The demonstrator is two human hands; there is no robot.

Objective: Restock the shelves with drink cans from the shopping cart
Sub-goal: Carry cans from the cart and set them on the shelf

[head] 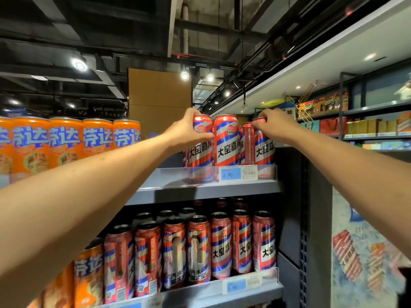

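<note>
Up high, left hand (189, 132) gripping an upright red striped DAYAO can (201, 147), right hand (275, 125) pinching another can's rim (264, 143), shelf (200, 190) tag (238, 173) reading 3.90.

Top shelf (200, 190) bare left of striped cans (226, 141); orange cans (66, 141) farther left.

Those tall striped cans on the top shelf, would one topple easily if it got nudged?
Probably yes: the striped can under neither hand is tall and narrow, so a push near its top could tip it. Neighbours packed beside it and the clear front rail would likely catch it. Its glossy metal looks slippery; on its side it would roll.
</note>
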